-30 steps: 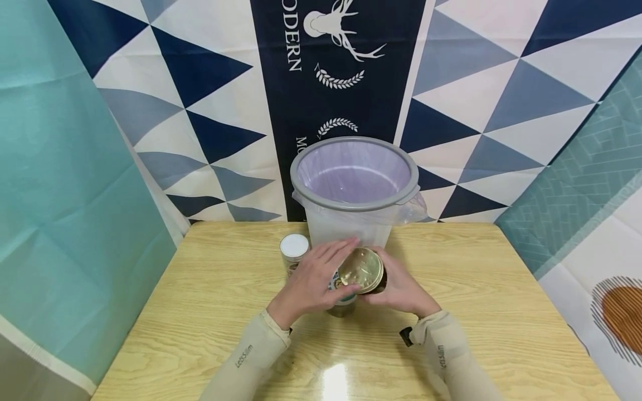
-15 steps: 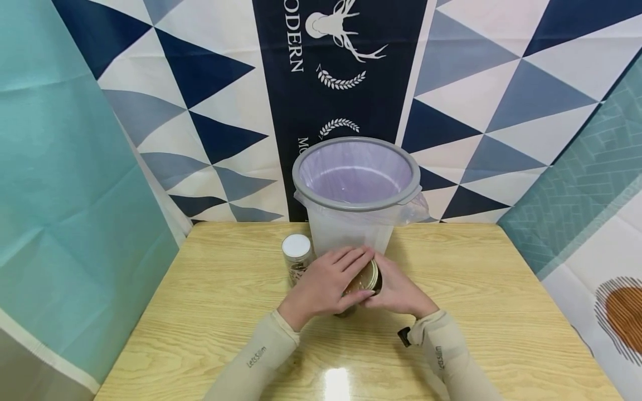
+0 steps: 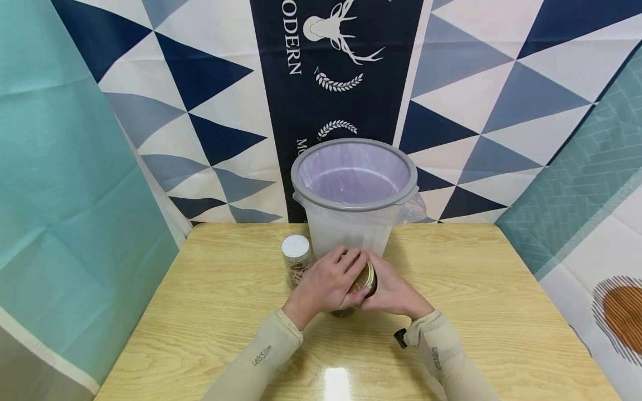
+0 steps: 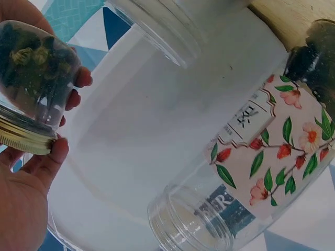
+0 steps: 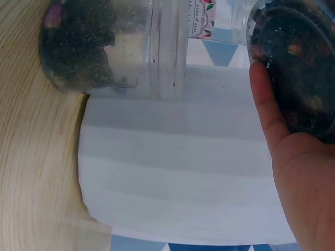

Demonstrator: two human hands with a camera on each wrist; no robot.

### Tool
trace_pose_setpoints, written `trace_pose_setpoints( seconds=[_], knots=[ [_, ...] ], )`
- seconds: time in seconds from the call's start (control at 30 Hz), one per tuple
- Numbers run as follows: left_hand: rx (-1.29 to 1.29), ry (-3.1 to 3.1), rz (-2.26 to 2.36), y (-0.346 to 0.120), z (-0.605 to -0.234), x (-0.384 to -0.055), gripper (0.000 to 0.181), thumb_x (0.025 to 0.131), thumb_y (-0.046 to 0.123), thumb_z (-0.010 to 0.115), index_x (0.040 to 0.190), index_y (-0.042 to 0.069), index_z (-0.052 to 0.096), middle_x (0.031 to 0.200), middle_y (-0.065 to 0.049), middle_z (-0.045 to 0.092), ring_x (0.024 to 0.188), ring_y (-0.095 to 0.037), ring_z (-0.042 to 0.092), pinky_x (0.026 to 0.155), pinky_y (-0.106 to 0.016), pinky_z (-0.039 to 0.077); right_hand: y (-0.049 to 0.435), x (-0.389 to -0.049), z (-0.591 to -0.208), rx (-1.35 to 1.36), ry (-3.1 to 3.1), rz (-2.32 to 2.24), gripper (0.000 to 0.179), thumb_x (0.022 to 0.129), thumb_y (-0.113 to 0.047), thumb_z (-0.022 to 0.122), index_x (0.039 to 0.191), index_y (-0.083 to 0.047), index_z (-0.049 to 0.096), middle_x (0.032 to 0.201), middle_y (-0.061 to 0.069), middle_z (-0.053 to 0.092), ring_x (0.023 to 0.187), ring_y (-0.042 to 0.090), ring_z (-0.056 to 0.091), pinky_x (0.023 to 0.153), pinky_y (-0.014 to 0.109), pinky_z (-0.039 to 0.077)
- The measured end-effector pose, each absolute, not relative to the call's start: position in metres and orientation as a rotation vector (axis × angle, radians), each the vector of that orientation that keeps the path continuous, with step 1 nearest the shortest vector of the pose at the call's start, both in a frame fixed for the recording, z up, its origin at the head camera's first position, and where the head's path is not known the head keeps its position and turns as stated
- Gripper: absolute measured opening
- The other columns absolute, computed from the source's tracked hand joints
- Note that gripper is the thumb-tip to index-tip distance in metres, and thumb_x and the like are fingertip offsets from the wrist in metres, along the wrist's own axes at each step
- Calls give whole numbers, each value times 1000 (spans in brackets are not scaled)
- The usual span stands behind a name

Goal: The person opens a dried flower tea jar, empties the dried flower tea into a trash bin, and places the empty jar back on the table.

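- Pale wood-grain tabletop (image 3: 230,289) spreads under the work, with a triangle-patterned backdrop (image 3: 220,89) at twelve o'clock.
- At the hub, a tilted glass jar (image 4: 39,73) of dark, dried-looking pieces is held clasped by the right hand (image 3: 393,287) at three o'clock.
- From nine o'clock, the left hand (image 3: 328,284) grips its gold lid (image 4: 26,136), fingers curled over the edge.
- That lid is seated on the jar; by judgement, either closing is nearly done or opening has barely begun. Which way it turns does not show. Setting the jar down is not yet done.
- At seven o'clock, a second jar (image 3: 343,313) pokes out below the left hand, mostly hidden.
- Near ten o'clock stands a white-topped jar (image 3: 297,259).
- At twelve, just beyond the hands, stands a grey-rimmed bin (image 3: 354,207) with a purple liner (image 3: 351,172).
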State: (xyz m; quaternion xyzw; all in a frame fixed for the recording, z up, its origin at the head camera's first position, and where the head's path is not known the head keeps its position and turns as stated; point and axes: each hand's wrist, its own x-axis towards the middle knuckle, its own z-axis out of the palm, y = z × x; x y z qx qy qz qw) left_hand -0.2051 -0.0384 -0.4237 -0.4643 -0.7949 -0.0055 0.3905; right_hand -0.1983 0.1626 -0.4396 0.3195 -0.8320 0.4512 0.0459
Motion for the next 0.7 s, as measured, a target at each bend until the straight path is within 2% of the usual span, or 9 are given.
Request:
trace_pose_setpoints(
  seconds=[0.23,0.7],
  knots=[
    [-1151,-2038,-69,-36,-425,-203,72,109,45,6,131,2,60,114,-11,62,93,-24,55,83,-33,51,158,-199,-442,981,-2512,1363,78,58,-8,87,130,-4,55,119,10,67,106,20,64,92,33,57],
    [-1094,-2132,-154,-28,-431,-198,71,109,42,7,130,1,61,108,-11,60,93,-27,52,87,-36,48,159,-200,-444,996,-2523,1314,74,60,-14,87,127,-6,57,117,7,68,104,19,65,91,35,57]
  ],
)
